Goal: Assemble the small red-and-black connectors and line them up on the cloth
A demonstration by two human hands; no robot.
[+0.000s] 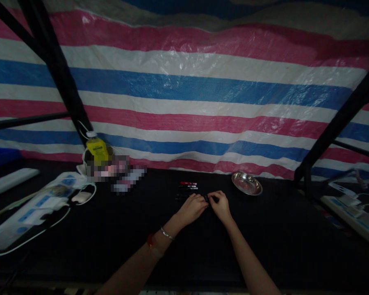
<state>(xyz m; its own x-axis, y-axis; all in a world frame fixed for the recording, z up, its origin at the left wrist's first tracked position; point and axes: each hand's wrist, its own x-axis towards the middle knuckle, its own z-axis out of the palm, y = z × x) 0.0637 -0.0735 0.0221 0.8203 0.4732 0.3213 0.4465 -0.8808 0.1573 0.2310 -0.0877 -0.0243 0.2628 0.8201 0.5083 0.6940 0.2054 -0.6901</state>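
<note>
My left hand (193, 208) lies palm down near the middle of the black table, its fingers bent together. My right hand (220, 205) is closed in a pinch just to the right, and the fingertips of both hands almost meet. Something small and dark (207, 198) shows between them, too dim to name. Past my left hand lies a short row of slim pen-like sticks: a red one (188, 183) at the back, then a black one with pale marks (189, 187). Darker ones in front are partly hidden by my left fingers.
A round metal dish (247, 183) stands to the right. At the left are a white power strip (33, 213) with cables, and a yellow bottle (97, 150). Another power strip (352, 217) lies at far right. A striped tarp (199, 90) hangs behind, between black frame posts.
</note>
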